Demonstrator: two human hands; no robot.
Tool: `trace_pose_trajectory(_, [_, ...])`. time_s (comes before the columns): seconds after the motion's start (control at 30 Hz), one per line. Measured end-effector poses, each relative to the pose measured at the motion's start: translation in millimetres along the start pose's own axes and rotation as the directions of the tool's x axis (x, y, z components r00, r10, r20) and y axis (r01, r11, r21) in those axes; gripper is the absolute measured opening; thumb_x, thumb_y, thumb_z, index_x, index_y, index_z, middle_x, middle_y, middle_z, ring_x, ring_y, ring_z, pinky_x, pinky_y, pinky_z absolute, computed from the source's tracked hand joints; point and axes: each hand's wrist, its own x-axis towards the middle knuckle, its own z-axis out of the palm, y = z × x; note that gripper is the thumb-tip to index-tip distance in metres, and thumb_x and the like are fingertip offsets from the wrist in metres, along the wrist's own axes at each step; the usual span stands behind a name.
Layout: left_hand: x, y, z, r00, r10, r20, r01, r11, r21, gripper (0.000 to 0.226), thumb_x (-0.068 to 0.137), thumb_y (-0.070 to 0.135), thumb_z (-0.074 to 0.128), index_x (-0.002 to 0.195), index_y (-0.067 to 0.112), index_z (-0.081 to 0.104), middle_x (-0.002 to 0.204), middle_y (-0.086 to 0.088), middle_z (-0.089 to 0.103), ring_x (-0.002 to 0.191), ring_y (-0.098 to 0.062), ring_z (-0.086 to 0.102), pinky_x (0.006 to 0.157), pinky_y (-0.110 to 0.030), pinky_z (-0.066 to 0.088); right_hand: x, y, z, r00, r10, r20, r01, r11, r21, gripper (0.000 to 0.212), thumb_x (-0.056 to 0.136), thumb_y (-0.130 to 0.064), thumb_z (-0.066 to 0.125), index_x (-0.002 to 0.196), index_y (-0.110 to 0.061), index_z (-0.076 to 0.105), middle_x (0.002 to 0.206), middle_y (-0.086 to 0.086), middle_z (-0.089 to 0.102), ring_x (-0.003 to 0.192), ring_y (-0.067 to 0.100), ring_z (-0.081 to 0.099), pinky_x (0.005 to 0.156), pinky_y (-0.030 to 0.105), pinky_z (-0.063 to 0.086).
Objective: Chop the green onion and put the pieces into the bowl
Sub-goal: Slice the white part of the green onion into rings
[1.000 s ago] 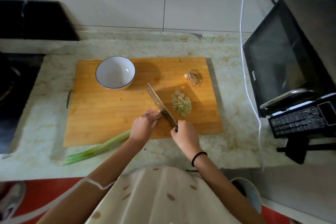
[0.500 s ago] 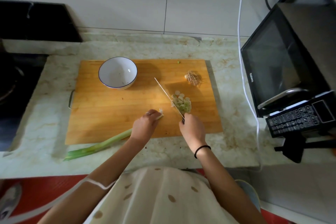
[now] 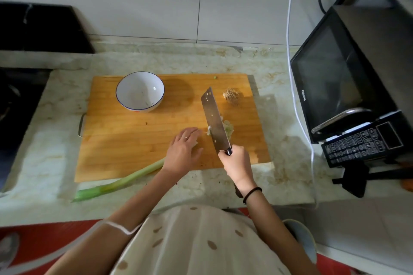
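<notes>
A long green onion [image 3: 125,182] lies slanted across the front edge of the wooden cutting board [image 3: 134,147], its leafy end on the counter. My left hand [image 3: 183,152] rests over its white end, fingers curled on it. My right hand [image 3: 235,163] grips the handle of a cleaver [image 3: 214,121], whose broad blade lies tilted over the pile of chopped pieces [image 3: 228,128]. Those pieces show on both sides of the blade. A white bowl [image 3: 140,91] with a blue rim stands on the board's far left part.
The cut-off root end [image 3: 230,95] lies on the board's far right. A black microwave [image 3: 348,87] stands at the right with a white cable [image 3: 292,73] running down beside it. A dark stove [image 3: 15,100] is at the left.
The cleaver has swung from edge-on beside the pile to lying tilted over the chopped pieces. My left hand has shifted slightly along the onion.
</notes>
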Motion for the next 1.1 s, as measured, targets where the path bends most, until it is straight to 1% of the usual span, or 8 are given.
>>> trace_pose_trajectory(0.13, [14.7,16.1,4.5,0.986,0.139,0.089,-0.147,0.984,0.097,0.064,0.08,0.015,0.055,0.14,0.014,0.035,0.143,-0.004,0.041,0.135,-0.023,0.03,0.109,-0.041,0.025,-1.3,1.2,-1.8,0.997,0.072,0.012,-0.072,0.994,0.085,0.024,0.075,-0.008,0.052,0.058,-0.008,0.034,0.054,0.012,0.032,0.051,0.021,0.03,0.049,0.033,0.024])
trace_pose_trajectory(0.27, [23.9,16.4,6.0,0.978,0.149,0.147,-0.169,0.976,0.134,0.058,0.081,0.012,0.049,0.138,0.012,0.038,0.144,-0.004,0.04,0.139,-0.019,0.024,0.114,-0.039,0.015,-0.7,3.3,-8.9,0.983,0.182,0.005,-0.179,0.958,0.223,0.022,0.077,-0.007,0.054,0.061,-0.008,0.038,0.057,0.012,0.036,0.039,0.02,0.031,0.04,0.026,0.026])
trace_pose_trajectory(0.37, [26.7,15.4,5.0,0.981,0.128,0.147,-0.146,0.982,0.12,0.052,0.085,0.014,0.049,0.137,0.013,0.042,0.144,-0.001,0.041,0.14,-0.017,0.022,0.114,-0.037,0.011,-1.5,3.9,-14.7,0.985,0.164,-0.045,-0.148,0.957,0.251,0.028,0.078,-0.006,0.054,0.058,-0.008,0.034,0.057,0.012,0.032,0.045,0.021,0.029,0.044,0.03,0.026])
trace_pose_trajectory(0.5, [21.1,11.8,-3.4,0.998,0.064,0.014,-0.064,0.997,0.031,0.019,0.083,0.013,0.064,0.102,0.016,0.067,0.125,-0.002,0.057,0.126,-0.024,0.043,0.109,-0.039,0.024,-2.6,3.5,-24.6,0.99,0.05,-0.134,-0.045,0.998,0.04,0.039,0.078,-0.01,0.055,0.05,-0.013,0.029,0.045,0.001,0.032,0.046,0.018,0.027,0.044,0.027,0.023])
trace_pose_trajectory(0.6, [16.1,3.2,-11.5,0.996,-0.081,-0.04,0.079,0.996,-0.038,0.011,0.075,0.019,0.074,0.075,0.018,0.063,0.115,0.001,0.059,0.111,-0.021,0.052,0.096,-0.037,0.036,-4.1,3.0,-23.6,0.993,0.02,-0.113,-0.025,0.999,-0.045,0.036,0.08,-0.012,0.055,0.051,-0.013,0.035,0.047,-0.001,0.039,0.044,0.012,0.029,0.039,0.02,0.02])
trace_pose_trajectory(0.77, [1.3,-12.7,-19.3,0.98,-0.179,0.088,0.18,0.984,-0.002,0.042,0.071,0.042,0.076,0.101,0.022,0.053,0.114,0.004,0.051,0.091,-0.017,0.053,0.071,-0.031,0.047,-8.5,1.9,-13.3,0.999,-0.035,0.005,0.036,0.984,-0.174,0.033,0.081,-0.013,0.053,0.053,-0.01,0.037,0.051,0.005,0.045,0.047,0.018,0.038,0.043,0.028,0.026])
trace_pose_trajectory(0.93, [-15.0,-19.6,-19.5,0.981,-0.119,0.151,0.101,0.988,0.119,0.039,0.081,0.012,0.063,0.118,0.022,0.056,0.116,0.001,0.056,0.086,-0.023,0.061,0.055,-0.032,0.049,-14.9,0.9,-6.5,0.99,-0.081,0.113,0.108,0.958,-0.267,0.039,0.083,-0.015,0.053,0.051,-0.02,0.031,0.049,-0.006,0.039,0.043,0.007,0.035,0.037,0.018,0.019])
trace_pose_trajectory(1.1, [-10.9,-8.1,-21.5,0.986,-0.091,0.136,0.069,0.984,0.161,0.043,0.083,0.004,0.056,0.121,0.023,0.06,0.112,-0.003,0.061,0.088,-0.029,0.061,0.052,-0.038,0.052,-20.2,-5.8,-3.1,0.977,-0.124,0.174,0.188,0.886,-0.423,0.037,0.085,-0.018,0.051,0.055,-0.02,0.029,0.052,-0.006,0.039,0.049,0.018,0.039,0.04,0.024,0.018])
